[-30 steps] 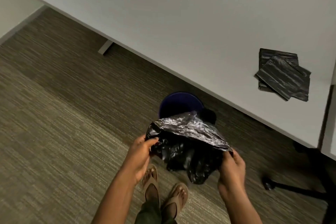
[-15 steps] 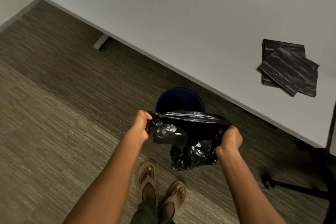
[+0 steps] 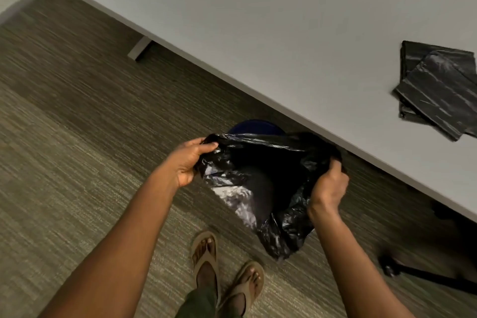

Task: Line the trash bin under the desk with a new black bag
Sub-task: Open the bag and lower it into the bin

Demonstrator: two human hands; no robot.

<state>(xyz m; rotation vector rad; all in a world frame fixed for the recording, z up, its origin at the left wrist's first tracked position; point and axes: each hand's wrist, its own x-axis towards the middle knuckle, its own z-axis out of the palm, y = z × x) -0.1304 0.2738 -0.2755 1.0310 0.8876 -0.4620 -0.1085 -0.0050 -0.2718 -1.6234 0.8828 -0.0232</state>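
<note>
Two hands on the bag (image 3: 260, 183), mouth stretched wide between them. Left hand (image 3: 187, 160) pinches the rim on its side, fingers closed over the plastic; right hand (image 3: 329, 184) is fisted on the opposite rim. I read this as the opening step, done or nearly. Bin (image 3: 255, 127) sits on the carpet just beyond, tucked at the desk (image 3: 284, 33) edge, mostly hidden by the bag. Bag hangs in front of it, not in it. Next, I judge: carry the mouth forward, drop the tail inside, fold the rim over. Spare bags (image 3: 438, 93) lie on the desk.

both hands (image 3: 189, 161) (image 3: 329, 184) outstretched, fingers clenched
</note>
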